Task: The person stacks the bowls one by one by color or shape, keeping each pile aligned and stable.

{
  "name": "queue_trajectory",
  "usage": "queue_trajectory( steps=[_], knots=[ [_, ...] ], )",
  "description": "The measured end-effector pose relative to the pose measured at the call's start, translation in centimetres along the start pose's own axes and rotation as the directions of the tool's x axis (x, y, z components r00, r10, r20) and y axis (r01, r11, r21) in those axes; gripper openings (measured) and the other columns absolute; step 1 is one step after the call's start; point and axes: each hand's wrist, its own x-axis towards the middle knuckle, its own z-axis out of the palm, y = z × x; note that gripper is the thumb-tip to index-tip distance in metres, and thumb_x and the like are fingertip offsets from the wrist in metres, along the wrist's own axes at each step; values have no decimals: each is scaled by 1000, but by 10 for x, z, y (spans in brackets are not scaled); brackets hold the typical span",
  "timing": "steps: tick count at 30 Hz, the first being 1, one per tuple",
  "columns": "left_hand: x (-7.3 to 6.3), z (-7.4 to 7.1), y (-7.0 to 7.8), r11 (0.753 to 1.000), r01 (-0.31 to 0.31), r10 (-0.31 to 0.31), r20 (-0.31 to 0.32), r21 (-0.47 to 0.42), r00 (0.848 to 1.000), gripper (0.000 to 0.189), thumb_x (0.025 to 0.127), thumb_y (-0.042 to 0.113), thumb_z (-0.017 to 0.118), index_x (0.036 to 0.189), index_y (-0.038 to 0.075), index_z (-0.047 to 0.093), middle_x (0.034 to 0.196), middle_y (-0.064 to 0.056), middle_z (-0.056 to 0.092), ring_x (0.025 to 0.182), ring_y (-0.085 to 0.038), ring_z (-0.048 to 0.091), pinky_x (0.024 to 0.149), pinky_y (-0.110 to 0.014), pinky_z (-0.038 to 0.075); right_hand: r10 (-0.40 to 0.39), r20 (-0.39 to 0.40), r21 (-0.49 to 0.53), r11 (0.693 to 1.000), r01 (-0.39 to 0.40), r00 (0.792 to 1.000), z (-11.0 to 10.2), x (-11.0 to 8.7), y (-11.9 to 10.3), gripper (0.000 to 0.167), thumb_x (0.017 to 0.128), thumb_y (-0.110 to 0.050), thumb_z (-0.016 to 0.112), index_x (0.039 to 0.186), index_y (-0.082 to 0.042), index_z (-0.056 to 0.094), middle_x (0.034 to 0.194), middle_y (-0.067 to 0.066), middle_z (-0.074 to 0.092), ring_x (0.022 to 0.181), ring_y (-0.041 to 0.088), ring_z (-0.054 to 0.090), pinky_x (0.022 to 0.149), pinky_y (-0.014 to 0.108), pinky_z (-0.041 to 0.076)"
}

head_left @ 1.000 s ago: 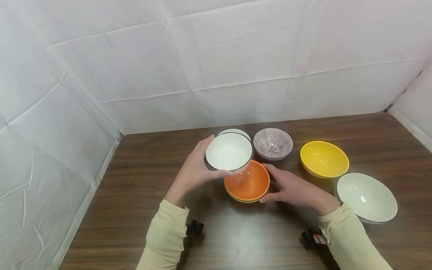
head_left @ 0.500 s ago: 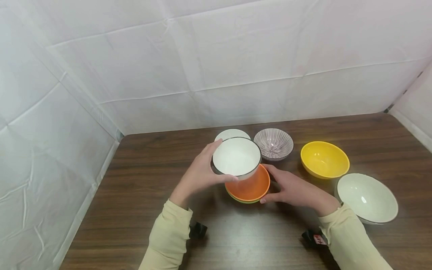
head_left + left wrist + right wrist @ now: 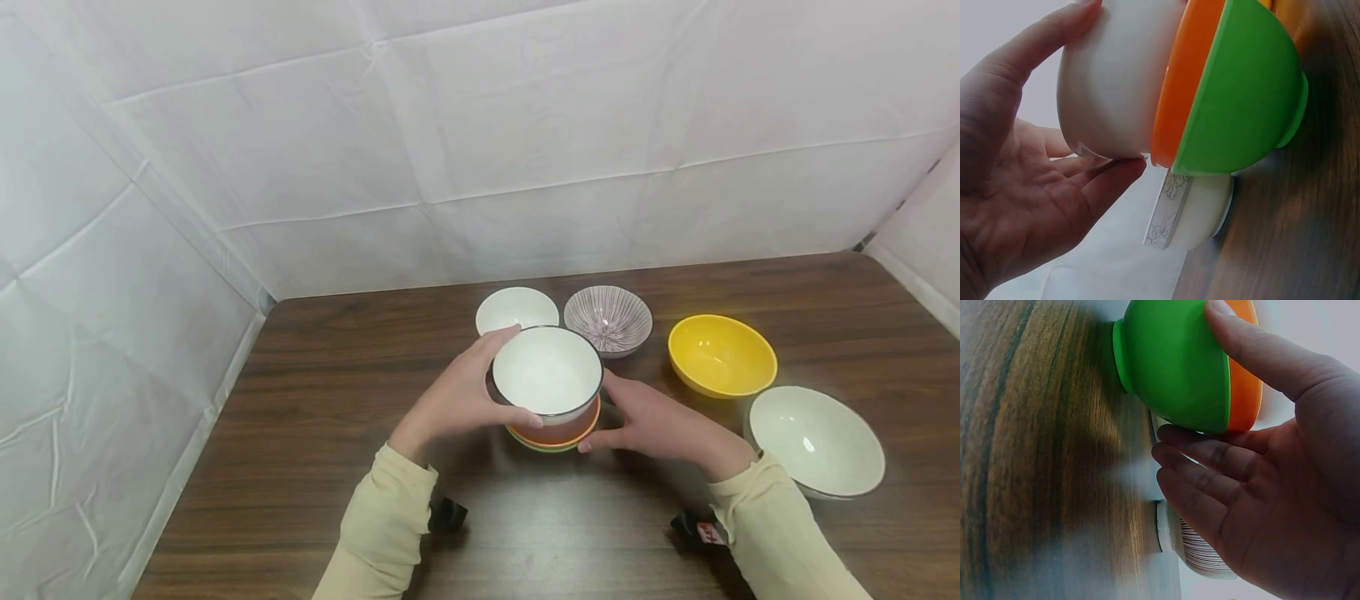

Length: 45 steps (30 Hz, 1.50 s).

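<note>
My left hand [image 3: 468, 392] grips a white bowl [image 3: 547, 369] with a dark rim, thumb on the near side and fingers on the far side. That bowl is upright over the orange bowl [image 3: 1186, 81], its base right at the orange rim in the left wrist view. The orange bowl is nested inside a green bowl [image 3: 1247, 94], which stands on the wooden table [image 3: 330, 467]. My right hand [image 3: 648, 417] holds the green bowl from the right, thumb in front and fingers behind, as the right wrist view shows. The white bowl hides most of the orange bowl's inside in the head view.
Behind the stack are another white bowl [image 3: 516, 307] and a purple-striped bowl [image 3: 609, 319]. A yellow bowl [image 3: 722, 354] stands to the right, with a large off-white bowl [image 3: 816, 437] beside my right forearm. White sheeting [image 3: 480, 150] rises along the table's back edge.
My left hand has carried the dark-rimmed white bowl rightward and toward me, until it covers most of the orange bowl. The right hand has stayed in place.
</note>
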Motion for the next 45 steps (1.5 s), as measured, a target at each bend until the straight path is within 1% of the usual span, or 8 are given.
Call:
queue_trajectory(
  steps=[3, 6, 10, 13, 22, 32, 38, 45],
  knots=[
    [1, 1, -1, 1000, -19, 19, 13, 10, 1000, 101, 66, 29, 93, 151, 14, 41, 158, -6, 39, 144, -24, 40, 119, -46, 36, 4, 1, 3, 1000, -4, 1000, 0, -1, 0, 107, 80, -50, 80, 157, -5, 22, 157, 17, 40, 141, 38, 44, 114, 60, 38],
    [1, 0, -3, 1000, -22, 22, 27, 10, 999, 101, 66, 28, 93, 151, 14, 41, 158, -5, 40, 144, -23, 41, 119, -46, 36, 4, 0, 1, 1000, -4, 1000, 0, 0, 1, 107, 80, -50, 80, 157, -5, 22, 157, 17, 40, 141, 38, 43, 114, 60, 37],
    [0, 0, -4, 999, -27, 25, 50, 22, 998, 104, 66, 29, 93, 153, 14, 38, 158, -5, 39, 145, -22, 39, 120, -45, 34, -4, -9, -2, 1000, 4, 1000, 1, -1, 1, 107, 79, -48, 81, 156, -3, 23, 156, 18, 41, 140, 38, 45, 114, 59, 37],
    [-1, 0, -6, 998, -47, 45, 65, 36, 997, 107, 66, 30, 93, 154, 12, 36, 159, -5, 38, 146, -23, 37, 121, -46, 33, -10, -15, -10, 1000, 10, 1000, 0, -1, 1, 106, 79, -48, 81, 155, -1, 24, 155, 20, 42, 139, 38, 46, 113, 59, 38],
    [2, 2, -11, 995, -90, 87, 107, 32, 990, 110, 67, 29, 94, 156, 15, 32, 160, -2, 37, 147, -19, 37, 121, -44, 34, 7, -14, -25, 1000, -8, 1000, -2, -3, 1, 103, 81, -50, 79, 153, 2, 27, 153, 22, 44, 137, 39, 47, 111, 59, 41],
    [3, 2, -12, 996, -92, 88, 138, 21, 987, 110, 69, 29, 92, 157, 15, 29, 161, -3, 34, 149, -20, 34, 122, -45, 32, 15, -10, -38, 999, -15, 1000, -4, -4, 2, 102, 81, -50, 79, 152, 2, 27, 153, 23, 43, 137, 40, 47, 111, 60, 41],
    [4, 2, -14, 991, -121, 111, 163, 51, 980, 111, 71, 29, 91, 158, 14, 25, 162, -5, 31, 150, -20, 32, 123, -43, 31, 14, -17, -36, 999, -15, 1000, -4, -4, 1, 102, 81, -50, 79, 152, 2, 27, 153, 23, 43, 138, 40, 47, 111, 59, 41],
    [-2, 5, -23, 993, -113, 105, 152, 42, 983, 111, 73, 30, 90, 159, 13, 22, 164, -5, 26, 150, -22, 31, 122, -47, 32, 6, -8, -26, 1000, -6, 1000, 0, 0, 1, 101, 82, -49, 78, 152, 2, 27, 153, 23, 43, 137, 39, 47, 112, 59, 40]
  ],
)
